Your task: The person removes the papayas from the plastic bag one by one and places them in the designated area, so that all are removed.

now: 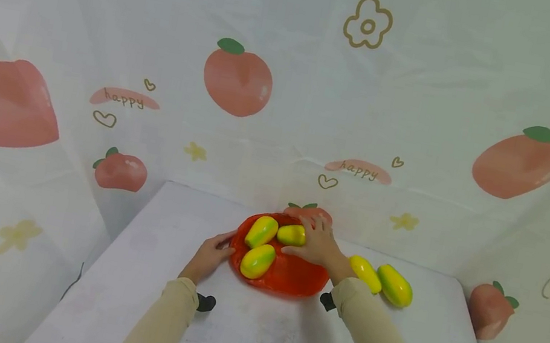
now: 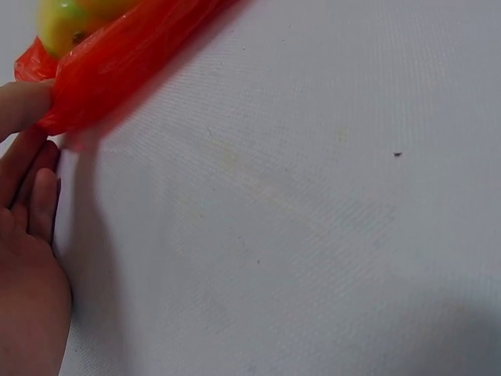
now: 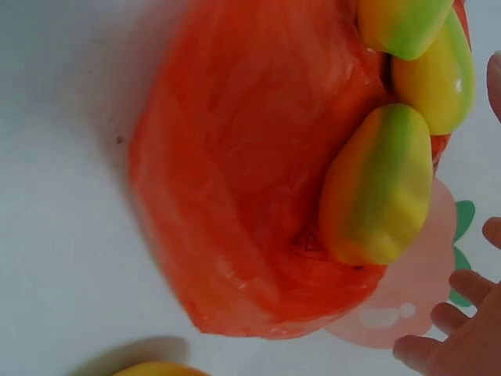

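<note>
A red plastic bag (image 1: 292, 276) lies spread open on the table with three yellow-green papayas on it: one at the front left (image 1: 257, 261), one at the back left (image 1: 262, 232) and one at the back (image 1: 291, 234). My left hand (image 1: 207, 256) holds the bag's left edge; in the left wrist view, the thumb lies over the red plastic (image 2: 117, 70) and the other fingers below it. Over the back of the bag, my right hand (image 1: 316, 241) has its fingers spread beside the back papaya. In the right wrist view, those fingers (image 3: 462, 321) stand apart from the nearest papaya (image 3: 376, 188).
Two more papayas lie on the white table (image 1: 245, 338) right of the bag, one partly behind the right wrist (image 1: 366, 273) and one farther right (image 1: 395, 286). A white curtain (image 1: 278, 154) printed with fruit hangs close behind the bag and along both sides.
</note>
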The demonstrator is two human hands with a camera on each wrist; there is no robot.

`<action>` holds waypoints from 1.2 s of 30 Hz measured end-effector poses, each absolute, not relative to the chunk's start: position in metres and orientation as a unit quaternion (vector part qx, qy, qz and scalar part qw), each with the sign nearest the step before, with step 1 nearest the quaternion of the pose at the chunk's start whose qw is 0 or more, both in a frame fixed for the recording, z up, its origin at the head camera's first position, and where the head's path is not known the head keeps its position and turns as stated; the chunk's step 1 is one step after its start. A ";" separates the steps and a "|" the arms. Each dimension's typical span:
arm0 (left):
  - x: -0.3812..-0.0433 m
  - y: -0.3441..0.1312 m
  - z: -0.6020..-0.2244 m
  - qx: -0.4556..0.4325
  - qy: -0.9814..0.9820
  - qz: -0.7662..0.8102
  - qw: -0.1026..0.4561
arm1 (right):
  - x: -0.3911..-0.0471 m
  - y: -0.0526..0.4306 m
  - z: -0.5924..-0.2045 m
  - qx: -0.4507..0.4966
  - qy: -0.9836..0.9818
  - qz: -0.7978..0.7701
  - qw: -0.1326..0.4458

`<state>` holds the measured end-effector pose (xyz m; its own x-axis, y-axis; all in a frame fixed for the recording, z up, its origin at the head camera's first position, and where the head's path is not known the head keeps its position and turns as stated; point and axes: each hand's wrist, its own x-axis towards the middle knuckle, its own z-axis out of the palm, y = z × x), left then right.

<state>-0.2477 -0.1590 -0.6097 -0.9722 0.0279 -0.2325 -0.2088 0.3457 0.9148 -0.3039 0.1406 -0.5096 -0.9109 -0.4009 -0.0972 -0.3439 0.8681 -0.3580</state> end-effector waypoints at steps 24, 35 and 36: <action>-0.249 -0.160 -0.616 -0.044 0.815 0.571 0.091 | -0.311 0.125 -0.516 -0.144 0.958 -0.186 0.166; -0.249 -0.159 -0.613 -0.050 0.812 0.573 0.095 | -0.311 0.122 -0.523 -0.162 0.959 -0.174 0.155; -0.248 -0.160 -0.613 -0.048 0.812 0.574 0.095 | -0.310 0.122 -0.523 -0.161 0.959 -0.174 0.154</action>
<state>-0.2484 -0.1595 -0.6127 -0.9774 0.0298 -0.2094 -0.1873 0.3374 0.9225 -0.3104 0.1218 -0.5231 -0.9008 -0.3631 -0.2383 -0.2560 0.8871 -0.3840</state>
